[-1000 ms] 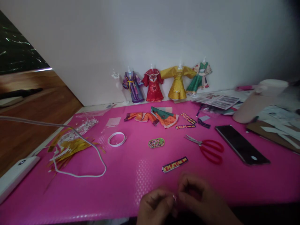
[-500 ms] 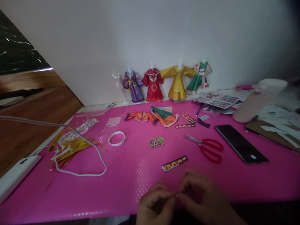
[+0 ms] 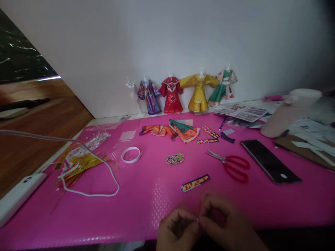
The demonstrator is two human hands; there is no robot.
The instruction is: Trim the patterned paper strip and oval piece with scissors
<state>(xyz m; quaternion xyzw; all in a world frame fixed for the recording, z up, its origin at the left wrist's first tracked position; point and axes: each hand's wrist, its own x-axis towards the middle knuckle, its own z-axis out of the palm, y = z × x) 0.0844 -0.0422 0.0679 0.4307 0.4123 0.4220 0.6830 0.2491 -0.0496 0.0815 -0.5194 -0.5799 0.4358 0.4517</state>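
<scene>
Close to the table's front edge, my left hand (image 3: 178,228) and my right hand (image 3: 225,218) meet fingertip to fingertip. Both are closed in a pinch around something tiny and pale, too small and blurred to name. Just beyond them lies a patterned strip (image 3: 195,183) in yellow and red with a dark border. Farther off is an oval piece (image 3: 175,159) covered in multicoloured dots. Red-handled scissors (image 3: 230,165) rest to the right, blades slightly apart. Orange and green cloth pieces (image 3: 183,130) lie toward the back, beside two more patterned strips (image 3: 207,141).
Small dresses on stands (image 3: 171,94) line the wall. At right are a black phone (image 3: 270,160), a pale bottle (image 3: 282,116) and paper scraps (image 3: 314,143). A white tape ring (image 3: 131,155), gold and white scraps (image 3: 81,162), a white cable (image 3: 91,194) and a white device (image 3: 22,195) occupy the left.
My left hand has shifted slightly right and my fingertips are still together. The whole view has moved a little; the things on the table lie as before.
</scene>
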